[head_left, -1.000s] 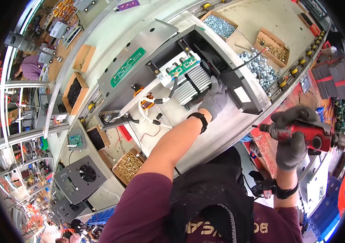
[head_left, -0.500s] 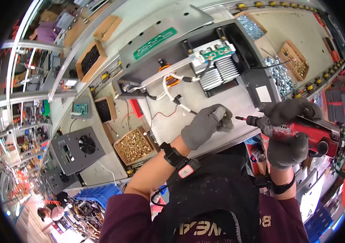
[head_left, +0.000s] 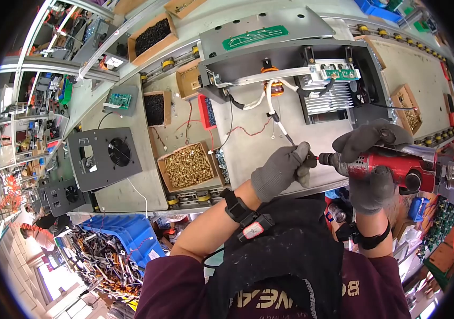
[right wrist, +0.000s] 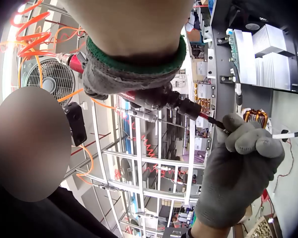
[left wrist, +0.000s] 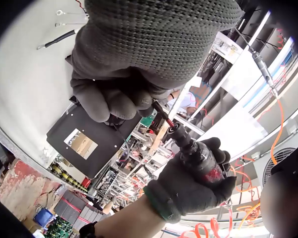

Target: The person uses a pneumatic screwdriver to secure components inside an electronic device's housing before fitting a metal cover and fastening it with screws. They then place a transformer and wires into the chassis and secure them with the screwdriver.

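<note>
My gloved right hand (head_left: pixel 370 191) grips a red air screwdriver (head_left: pixel 397 169) around its body, the bit (right wrist: pixel 211 120) pointing toward my left hand. With thumb and curled fingers, my gloved left hand (head_left: pixel 277 175) pinches a small piece at the bit's tip; the fingers mostly hide it, and I cannot tell its kind. Beyond the hands lies a dark metal housing (head_left: pixel 285 50) holding a finned heat sink (head_left: pixel 328 101), a small green board (head_left: pixel 343 74) and an orange-wound coil (head_left: pixel 274 87). White and black cables (head_left: pixel 259 101) run from it toward the left hand.
A carton of brass-coloured fasteners (head_left: pixel 187 166) stands at the left, near a dark fan panel (head_left: pixel 104 151). Behind the housing a long green circuit board (head_left: pixel 255 37) lies on a metal plate. A blue crate (head_left: pixel 131 234) of parts sits below the bench edge.
My left hand drew back from beside the heat sink toward me, and its fingers now meet the bit. The screwdriver stayed in my right hand. The head view swung left.
</note>
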The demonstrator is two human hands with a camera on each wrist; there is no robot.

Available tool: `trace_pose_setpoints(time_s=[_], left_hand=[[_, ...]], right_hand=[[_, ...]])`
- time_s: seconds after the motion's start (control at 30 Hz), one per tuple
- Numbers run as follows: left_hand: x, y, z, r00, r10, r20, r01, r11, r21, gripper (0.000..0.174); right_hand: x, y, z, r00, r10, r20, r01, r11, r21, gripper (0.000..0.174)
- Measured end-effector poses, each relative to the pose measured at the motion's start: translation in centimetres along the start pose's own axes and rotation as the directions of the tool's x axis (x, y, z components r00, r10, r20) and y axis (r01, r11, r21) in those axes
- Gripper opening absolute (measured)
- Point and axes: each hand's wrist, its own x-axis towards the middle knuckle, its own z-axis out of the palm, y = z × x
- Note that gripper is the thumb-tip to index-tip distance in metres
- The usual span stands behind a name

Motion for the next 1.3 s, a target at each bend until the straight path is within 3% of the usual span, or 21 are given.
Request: trace_pose_setpoints(time_s=[0.03, 0.1, 0.13, 0.17, 0.2, 0.23, 0.27, 0.3, 0.33, 0.4, 0.47, 0.53, 0.57, 0.6, 0.67, 0.7, 0.8, 1.07, 1.13, 1.23, 1.3], left_hand=[[-0.2, 0.4, -0.3, 1.0, 0.001, 0.001, -0.001, 1.0, -0.001, 0.049], [-0.7, 1.4, -0.9, 0.968, -0.249, 0.032, 0.234, 0.943, 0.237, 0.045], [0.0, 0.9, -1.4, 0.967, -0.253, 0.035, 0.238, 0.942, 0.238, 0.045], [1.2, -0.1, -2.2, 0.959, 0.241, -0.147, -0.006, 0.54, 0.842, 0.037], [2.3, -0.5, -2.8, 0.741, 0.666, 0.086, 0.076, -0.211, 0.975, 0.028], [3.2, 0.4, -3.7, 0.746, 0.66, 0.094, 0.067, -0.214, 0.975, 0.028], [4.2, 1.8, -4.9, 0.726, 0.574, 0.378, 0.038, -0.582, 0.812, 0.02], [4.9, 2.5, -5.6, 0.694, 0.386, 0.607, 0.024, -0.855, 0.518, 0.012], [5.5, 2.4, -6.0, 0.692, 0.379, 0.614, 0.013, -0.857, 0.515, 0.012], [6.4, 2.6, -6.0, 0.922, 0.094, 0.376, -0.041, -0.941, 0.337, 0.009], [6.5, 3.1, -5.3, 0.953, -0.012, 0.302, -0.12, -0.931, 0.344, 0.01], [6.2, 3.6, -4.8, 0.799, 0.167, 0.577, -0.309, -0.71, 0.633, 0.008], [5.8, 3.8, -4.3, 0.67, 0.313, 0.673, -0.326, -0.69, 0.646, 0.015], [5.6, 4.0, -4.0, 0.663, 0.301, 0.686, -0.344, -0.691, 0.636, 0.015], [5.4, 4.4, -3.6, 0.52, 0.432, 0.737, -0.367, -0.666, 0.65, 0.022], [5.5, 4.5, -3.6, 0.496, 0.433, 0.753, -0.37, -0.679, 0.634, 0.026], [5.5, 4.8, -3.1, 0.506, 0.432, 0.747, -0.34, -0.696, 0.632, 0.026], [5.8, 5.8, -2.1, 0.481, 0.464, 0.743, -0.333, -0.688, 0.645, 0.027], [5.7, 6.2, -1.8, 0.487, 0.461, 0.741, -0.325, -0.692, 0.644, 0.028], [5.8, 7.0, -1.6, 0.472, 0.476, 0.742, -0.285, -0.714, 0.639, 0.033], [6.1, 7.8, -1.2, 0.532, 0.431, 0.729, -0.262, -0.735, 0.626, 0.038]], right_hand=[[0.1, 0.1, 0.2, 1.0, 0.004, -0.01, -0.004, 1.0, -0.013, 0.065], [-0.1, 0.6, 0.0, 0.999, -0.015, -0.038, 0.014, 0.999, -0.042, 0.065], [-0.2, 0.7, -0.3, 0.997, -0.037, -0.067, 0.032, 0.997, -0.072, 0.064], [-0.4, 0.6, -0.5, 0.997, -0.037, -0.073, 0.032, 0.997, -0.076, 0.064], [-0.5, 0.4, -0.9, 0.994, -0.024, -0.106, 0.017, 0.997, -0.072, 0.064], [-0.6, 0.1, -1.1, 0.99, -0.01, -0.141, 0.001, 0.998, -0.069, 0.063], [-0.7, -0.2, -1.1, 0.988, -0.012, -0.154, 0.0, 0.997, -0.076, 0.063], [-0.6, -0.6, -1.2, 0.984, -0.037, -0.177, 0.02, 0.995, -0.094, 0.061], [-0.5, -0.9, -1.3, 0.978, -0.065, -0.197, 0.043, 0.993, -0.112, 0.06], [-0.7, -1.0, -2.2, 0.97, -0.111, -0.215, 0.082, 0.987, -0.14, 0.056], [-0.9, -1.5, -3.2, 0.968, -0.114, -0.224, 0.089, 0.989, -0.12, 0.054], [-0.9, -1.6, -4.5, 0.957, -0.122, -0.262, 0.1, 0.99, -0.097, 0.05], [-1.0, -1.6, -5.2, 0.949, -0.122, -0.29, 0.108, 0.992, -0.065, 0.047], [-0.9, -1.7, -5.9, 0.943, -0.132, -0.305, 0.113, 0.991, -0.077, 0.047], [-0.5, -1.7, -7.3, 0.929, -0.004, -0.369, 0.004, 1.0, -0.002, 0.042], [-0.2, -1.4, -7.9, 0.925, 0.043, -0.377, -0.007, 0.995, 0.097, 0.038], [0.6, -0.9, -8.9, 0.93, 0.1, -0.352, -0.033, 0.981, 0.192, 0.037], [2.7, 0.2, -9.7, 0.901, 0.209, -0.38, -0.13, 0.966, 0.225, 0.034], [3.3, 0.3, -9.8, 0.862, 0.317, -0.395, -0.212, 0.934, 0.288, 0.033], [4.5, 1.0, -10.5, 0.86, 0.354, -0.367, -0.26, 0.923, 0.282, 0.032], [5.7, 0.6, -9.8, 0.869, 0.34, -0.358, -0.256, 0.93, 0.262, 0.031]])
